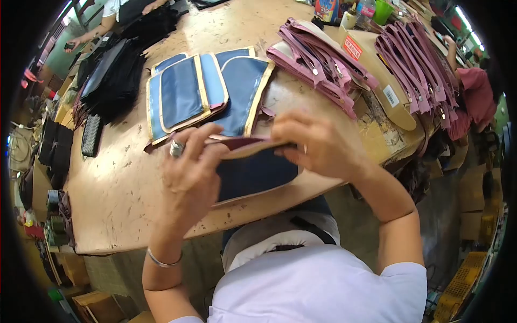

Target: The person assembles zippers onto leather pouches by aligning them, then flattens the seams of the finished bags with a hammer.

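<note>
Near the table's front edge, a dark blue bag piece (256, 175) with a mauve and tan upper edge is held up between both hands. My left hand (191, 167), with a ring on one finger, pinches its left upper corner. At the right end of the same edge, my right hand (315, 142) has its fingers closed on the material; the fingertips are partly hidden and slightly blurred. Just beyond lie several blue panels with tan edging, among them a small flap piece (183, 94) on top and a larger panel (242, 89) to its right.
Mauve zippered pieces (323, 64) are stacked at the back right beside a cardboard piece (385, 91) with a red label; another mauve stack (417, 70) lies farther right. Black pieces (116, 81) are piled at the left. Bottles (366, 9) stand at the back. Other people are at the edges.
</note>
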### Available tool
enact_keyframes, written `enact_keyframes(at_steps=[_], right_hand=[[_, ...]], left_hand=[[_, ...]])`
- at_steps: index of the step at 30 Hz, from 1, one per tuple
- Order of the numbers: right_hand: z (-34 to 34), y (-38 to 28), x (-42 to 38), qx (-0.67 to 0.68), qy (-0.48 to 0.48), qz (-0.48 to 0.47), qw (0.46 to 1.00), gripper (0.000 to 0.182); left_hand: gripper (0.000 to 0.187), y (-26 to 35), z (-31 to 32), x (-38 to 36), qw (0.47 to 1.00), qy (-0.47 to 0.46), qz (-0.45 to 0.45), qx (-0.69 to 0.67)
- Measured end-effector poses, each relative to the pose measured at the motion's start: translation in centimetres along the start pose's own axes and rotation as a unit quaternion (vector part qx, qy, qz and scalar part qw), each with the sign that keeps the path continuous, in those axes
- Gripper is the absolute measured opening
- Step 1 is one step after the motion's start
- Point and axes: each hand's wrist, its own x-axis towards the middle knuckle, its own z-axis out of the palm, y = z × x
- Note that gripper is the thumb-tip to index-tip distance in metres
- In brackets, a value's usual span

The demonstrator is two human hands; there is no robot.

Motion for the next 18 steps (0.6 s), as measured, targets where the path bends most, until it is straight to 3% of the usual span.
enact_keyframes(at_steps=[2, 4, 5, 8, 12, 13, 18], right_hand=[[0.7, -0.9, -0.6, -0.04, -0.028, 0.009, 0.999, 0.023], [-0.6, -2.2, -1.3, -0.065, -0.109, 0.059, 0.99, 0.021], [-1.7, -2.4, -1.2, -0.026, -0.183, 0.062, 0.981, 0.02], [-2.3, -2.7, -0.5, 0.122, -0.26, 0.048, 0.957, 0.023], [1.2, -3.4, 0.4, 0.062, -0.247, 0.043, 0.966, 0.017], [2.6, -3.1, 0.4, 0.057, -0.253, 0.086, 0.962, 0.016], [4.0, -1.8, 1.1, 0.061, -0.185, 0.08, 0.978, 0.022]], left_hand=[[0.026, 1.6, 0.5, -0.9, 1.0, 0.01, -0.012, 0.019], [0.021, 1.3, 2.0, -2.7, 0.996, 0.06, 0.056, 0.045], [0.02, 1.6, 2.3, -3.5, 0.992, 0.079, 0.087, 0.044], [0.016, 2.1, 3.2, -4.5, 0.968, 0.131, 0.211, 0.033], [0.01, 3.5, 3.1, -5.0, 0.945, 0.141, 0.293, 0.025], [0.01, 3.6, 3.1, -4.9, 0.951, 0.131, 0.28, 0.003], [0.017, 2.7, 1.9, -5.0, 0.969, 0.05, 0.242, -0.03]])
